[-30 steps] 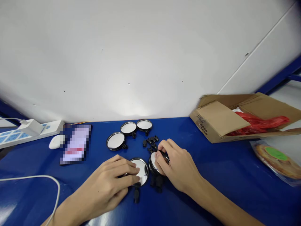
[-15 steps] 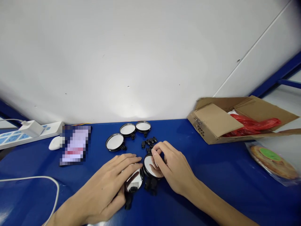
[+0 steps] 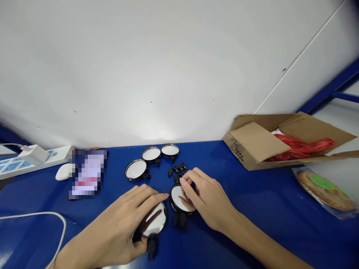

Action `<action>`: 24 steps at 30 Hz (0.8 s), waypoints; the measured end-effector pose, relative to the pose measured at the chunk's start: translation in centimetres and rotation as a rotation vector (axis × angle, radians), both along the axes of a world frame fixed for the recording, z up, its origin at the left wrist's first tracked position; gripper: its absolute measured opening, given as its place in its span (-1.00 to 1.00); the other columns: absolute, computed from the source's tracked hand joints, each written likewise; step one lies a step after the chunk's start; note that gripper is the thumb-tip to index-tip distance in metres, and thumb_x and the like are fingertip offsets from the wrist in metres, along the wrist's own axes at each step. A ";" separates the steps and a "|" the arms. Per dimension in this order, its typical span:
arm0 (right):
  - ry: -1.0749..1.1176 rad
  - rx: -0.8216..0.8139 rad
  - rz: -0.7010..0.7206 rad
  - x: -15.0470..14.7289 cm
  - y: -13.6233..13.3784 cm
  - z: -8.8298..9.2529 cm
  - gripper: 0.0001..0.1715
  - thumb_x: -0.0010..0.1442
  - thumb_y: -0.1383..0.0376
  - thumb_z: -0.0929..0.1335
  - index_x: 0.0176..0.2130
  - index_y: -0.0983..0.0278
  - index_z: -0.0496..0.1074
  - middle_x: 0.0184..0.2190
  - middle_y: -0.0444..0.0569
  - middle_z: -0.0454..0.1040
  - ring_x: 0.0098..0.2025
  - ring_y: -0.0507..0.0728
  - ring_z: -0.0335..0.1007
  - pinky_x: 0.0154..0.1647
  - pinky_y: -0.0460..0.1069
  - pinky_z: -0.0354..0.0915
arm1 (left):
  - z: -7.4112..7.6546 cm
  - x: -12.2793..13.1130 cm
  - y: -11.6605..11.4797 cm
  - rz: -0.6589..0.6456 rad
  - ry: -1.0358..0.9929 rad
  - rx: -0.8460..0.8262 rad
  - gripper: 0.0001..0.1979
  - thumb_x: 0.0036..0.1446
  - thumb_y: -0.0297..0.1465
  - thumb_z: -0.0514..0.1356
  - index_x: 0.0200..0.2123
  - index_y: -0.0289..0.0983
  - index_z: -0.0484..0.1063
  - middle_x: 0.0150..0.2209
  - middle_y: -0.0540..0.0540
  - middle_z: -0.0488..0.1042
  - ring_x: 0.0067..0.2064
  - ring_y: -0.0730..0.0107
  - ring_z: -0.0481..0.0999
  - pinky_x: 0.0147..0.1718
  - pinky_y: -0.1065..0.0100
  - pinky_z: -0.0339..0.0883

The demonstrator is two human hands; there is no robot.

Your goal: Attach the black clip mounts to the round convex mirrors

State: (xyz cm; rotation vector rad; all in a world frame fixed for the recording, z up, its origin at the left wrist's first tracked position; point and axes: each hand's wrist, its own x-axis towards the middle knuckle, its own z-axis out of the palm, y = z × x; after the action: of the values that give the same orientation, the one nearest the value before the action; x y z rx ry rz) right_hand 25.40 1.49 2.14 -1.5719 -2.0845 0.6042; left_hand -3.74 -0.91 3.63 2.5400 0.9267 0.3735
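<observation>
Cardboard box (image 3: 259, 141) at 3 o'clock: dark print (image 3: 238, 148) on side, too small to read; red plastic (image 3: 304, 147) inside. Near 4 o'clock, flat round item (image 3: 311, 188) in clear wrapper (image 3: 342, 214), green label (image 3: 321, 181). Left hand (image 3: 129, 220), 7 o'clock, grips round mirror (image 3: 155, 221). Right hand (image 3: 206, 196), 5 o'clock, curled against stacked mirrors (image 3: 179, 197) at 6; cannot tell if pinching.

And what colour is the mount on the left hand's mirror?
The mount is black, seen in the head view.

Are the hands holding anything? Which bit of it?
The left hand holds a round mirror by its left edge. The right hand is at the upper right of the stacked mirrors; whether it grips them can't be told.
</observation>
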 end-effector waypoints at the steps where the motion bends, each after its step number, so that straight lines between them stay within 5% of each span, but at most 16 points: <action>1: -0.003 -0.010 0.004 0.0 0.0 0.0 -0.51 0.67 0.01 0.17 -0.18 0.13 0.50 -0.15 -0.07 0.54 -0.29 0.15 0.52 -0.18 0.10 0.28 | 0.1 -0.1 0.0 0.005 0.007 -0.002 0.06 -0.05 -0.68 0.24 0.53 -0.04 0.17 0.25 -0.18 0.54 0.26 -0.09 0.55 0.34 -0.15 0.50; 5: -0.014 -0.049 0.016 0.1 0.1 0.0 -0.56 0.65 0.03 0.20 -0.15 0.12 0.50 -0.11 -0.09 0.53 -0.32 0.13 0.51 -0.20 0.09 0.26 | 0.6 -0.1 0.0 0.016 0.037 -0.031 -0.09 0.10 -0.69 0.24 0.48 -0.03 0.24 0.16 -0.17 0.50 0.17 -0.05 0.54 0.22 -0.09 0.52; 10: -0.020 -0.046 0.020 0.1 0.2 -0.1 -0.60 0.64 0.03 0.20 -0.13 0.11 0.49 -0.10 -0.10 0.52 -0.29 0.14 0.52 -0.19 0.09 0.27 | 1.1 0.4 -0.1 0.029 0.062 -0.098 -0.53 0.11 -0.65 0.27 0.05 -0.13 0.49 0.04 -0.15 0.46 -0.06 0.08 0.50 -0.02 0.08 0.53; 17: -0.063 -0.028 0.025 0.1 0.2 -0.2 -0.61 0.66 0.06 0.20 -0.10 0.12 0.50 -0.10 -0.09 0.52 -0.30 0.14 0.52 -0.21 0.09 0.25 | 1.5 0.6 -0.6 0.041 0.063 -0.248 -0.23 -0.06 -0.71 0.21 0.20 -0.03 0.42 0.10 -0.11 0.35 0.08 0.06 0.45 0.11 0.04 0.49; 24: -0.083 -0.016 0.037 0.0 0.0 0.0 -0.72 0.62 0.11 0.26 -0.10 0.12 0.48 -0.08 -0.10 0.53 -0.32 0.13 0.53 -0.24 0.07 0.27 | 1.3 0.9 -1.2 0.112 0.126 -0.264 -0.59 -0.02 -0.66 0.20 -0.14 -0.14 0.28 -0.02 -0.08 0.32 -0.07 0.13 0.41 -0.15 0.15 0.44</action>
State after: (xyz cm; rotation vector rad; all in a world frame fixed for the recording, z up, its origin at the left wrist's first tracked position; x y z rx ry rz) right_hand 25.44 1.51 2.10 -1.5956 -2.1784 0.5786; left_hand -2.87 -2.10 4.90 2.2978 1.0901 0.1140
